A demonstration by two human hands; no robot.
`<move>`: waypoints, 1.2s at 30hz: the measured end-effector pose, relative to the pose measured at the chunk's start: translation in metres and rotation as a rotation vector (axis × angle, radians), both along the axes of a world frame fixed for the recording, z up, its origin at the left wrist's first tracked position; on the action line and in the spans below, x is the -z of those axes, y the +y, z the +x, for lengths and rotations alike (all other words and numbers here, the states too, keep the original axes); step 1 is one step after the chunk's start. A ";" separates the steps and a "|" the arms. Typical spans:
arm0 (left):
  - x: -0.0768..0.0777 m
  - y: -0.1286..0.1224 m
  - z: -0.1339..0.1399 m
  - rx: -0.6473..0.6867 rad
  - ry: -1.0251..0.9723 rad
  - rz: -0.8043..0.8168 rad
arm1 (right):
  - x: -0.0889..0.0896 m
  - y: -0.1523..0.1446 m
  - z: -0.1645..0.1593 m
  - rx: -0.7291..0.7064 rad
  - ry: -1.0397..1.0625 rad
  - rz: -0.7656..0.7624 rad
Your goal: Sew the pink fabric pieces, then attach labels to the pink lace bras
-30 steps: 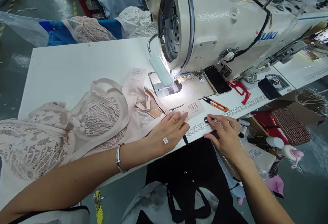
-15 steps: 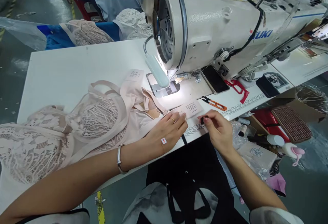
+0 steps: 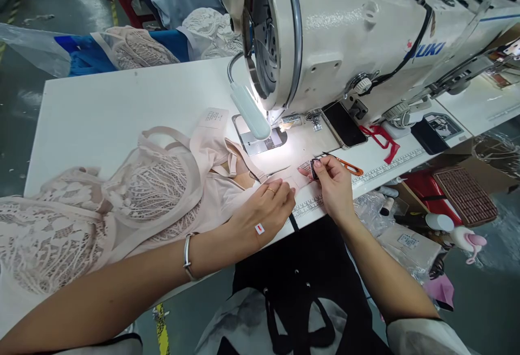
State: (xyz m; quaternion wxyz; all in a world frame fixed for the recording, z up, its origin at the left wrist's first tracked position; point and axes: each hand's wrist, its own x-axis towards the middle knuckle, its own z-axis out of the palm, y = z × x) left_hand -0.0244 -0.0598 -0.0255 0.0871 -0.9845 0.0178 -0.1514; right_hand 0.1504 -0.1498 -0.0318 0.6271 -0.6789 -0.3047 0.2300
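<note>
A pale beige lace bra (image 3: 156,184) is spread along the left and middle of the table. My left hand (image 3: 262,211) lies at its right end, fingers pressed together on the fabric's edge. From those fingertips a thin pale label (image 3: 298,178) extends to the right. My right hand (image 3: 335,187) pinches a small black piece (image 3: 313,169) between thumb and fingers over that label. Its exact kind is too small to make out. Orange-handled thread snips (image 3: 352,169) lie just behind the right hand, partly covered by it.
A white sewing machine (image 3: 333,35) stands behind my hands, its small lamp (image 3: 249,111) lighting the needle plate (image 3: 260,137). Right of this are a phone (image 3: 344,123) and a red strip (image 3: 384,141). Another printed label (image 3: 213,118) lies behind the bra. A ruler strip (image 3: 390,165) follows the front edge.
My right hand has moved left and away from me with the black piece, now over the label. My left hand has stayed nearly in place. The view has shifted slightly.
</note>
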 end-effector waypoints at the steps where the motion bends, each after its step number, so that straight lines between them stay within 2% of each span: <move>1: -0.001 0.000 0.000 -0.013 -0.010 0.001 | 0.000 0.000 -0.001 0.005 -0.012 -0.006; 6: -0.004 0.000 -0.002 -0.013 0.053 0.003 | 0.002 0.001 0.005 0.051 -0.027 0.007; 12: -0.001 -0.003 -0.002 -0.029 0.087 -0.006 | -0.002 0.002 0.014 0.319 -0.188 0.176; 14: -0.001 -0.004 -0.002 -0.035 0.106 -0.014 | -0.006 0.001 0.010 0.266 -0.229 0.142; 19: -0.004 -0.005 -0.002 -0.036 0.135 -0.075 | -0.012 0.001 -0.007 -0.058 -0.379 -0.094; 21: -0.005 -0.005 -0.002 -0.037 0.139 -0.065 | -0.012 0.003 -0.009 -0.110 -0.447 -0.163; 27: -0.005 -0.004 -0.001 -0.031 0.131 -0.048 | -0.010 0.007 -0.011 -0.058 -0.619 -0.224; 36: -0.006 -0.005 0.002 -0.044 0.133 0.012 | -0.001 0.011 -0.016 -0.066 -0.761 -0.275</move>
